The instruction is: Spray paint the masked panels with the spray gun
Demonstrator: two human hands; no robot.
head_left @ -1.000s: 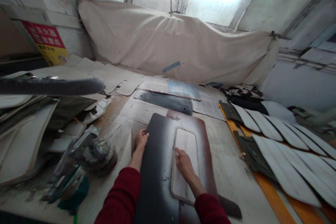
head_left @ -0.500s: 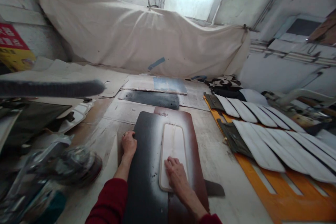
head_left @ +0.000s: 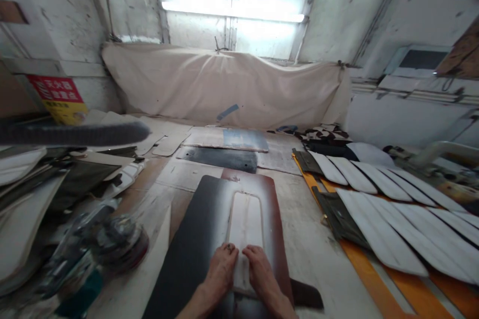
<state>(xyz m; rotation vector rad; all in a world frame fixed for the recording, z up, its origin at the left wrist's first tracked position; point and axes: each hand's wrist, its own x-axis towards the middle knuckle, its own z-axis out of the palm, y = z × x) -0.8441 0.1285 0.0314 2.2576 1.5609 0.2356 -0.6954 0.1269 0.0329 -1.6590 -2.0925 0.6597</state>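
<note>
A pale, round-cornered panel [head_left: 246, 219] with a raised rim and a line down its middle lies on a larger board [head_left: 187, 239], black on the left and dark red on the right, with whitish haze around the panel. On the panel's lower left part is my left hand [head_left: 223, 265], fingers bent and pressed together. My right hand [head_left: 259, 270] sits close beside it on the right part, fingers likewise curled together against the surface. What lies under the fingertips is hidden. A dark tab [head_left: 307, 294] juts out from beneath the board at the lower right.
White-faced pieces [head_left: 396, 224] with dark green ends lie overlapped on an orange slatted rack [head_left: 368, 269] at right. A spray gun with a round cup [head_left: 121, 241] stands left. A blurred grey hose [head_left: 75, 133] hangs at left. Behind are a black plate [head_left: 220, 158] and a cloth curtain [head_left: 179, 84].
My left hand has left the board's left edge and come onto the pale panel beside my right hand. My right hand has shifted slightly. The view has tilted up.
</note>
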